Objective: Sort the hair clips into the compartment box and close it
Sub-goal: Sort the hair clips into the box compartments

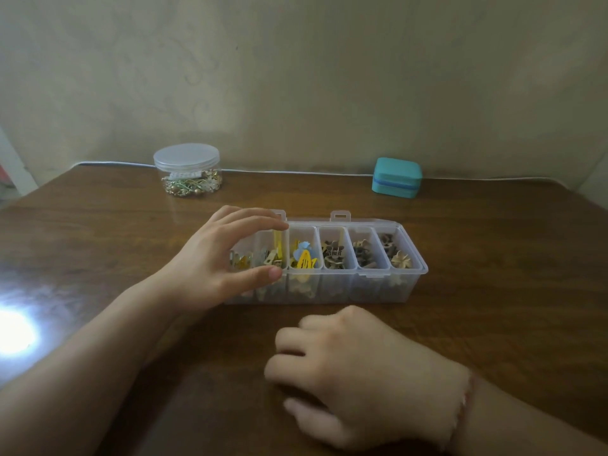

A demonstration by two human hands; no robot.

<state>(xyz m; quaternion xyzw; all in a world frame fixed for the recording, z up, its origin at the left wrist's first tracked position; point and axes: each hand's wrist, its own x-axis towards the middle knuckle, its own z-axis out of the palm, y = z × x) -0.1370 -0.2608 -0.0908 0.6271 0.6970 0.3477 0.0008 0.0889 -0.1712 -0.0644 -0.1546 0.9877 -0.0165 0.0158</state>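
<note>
- Brown wooden surface (98,245): the compartment box (385,287) is set at centre, clips sorted inside.
- Left hand (214,258): fingers spread over its left end, nothing held.
- Right hand (348,373): fingers curled; contents cannot be told.
- Box judged light, stiff, slippery; take by its ends.

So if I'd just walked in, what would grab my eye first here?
Probably the clear compartment box at the middle of the wooden table, its sections filled with yellow and brown hair clips. The left hand is cupped over its left end, while the right hand rests curled on the table in front. Behind stand a clear round jar and a teal case.
</note>
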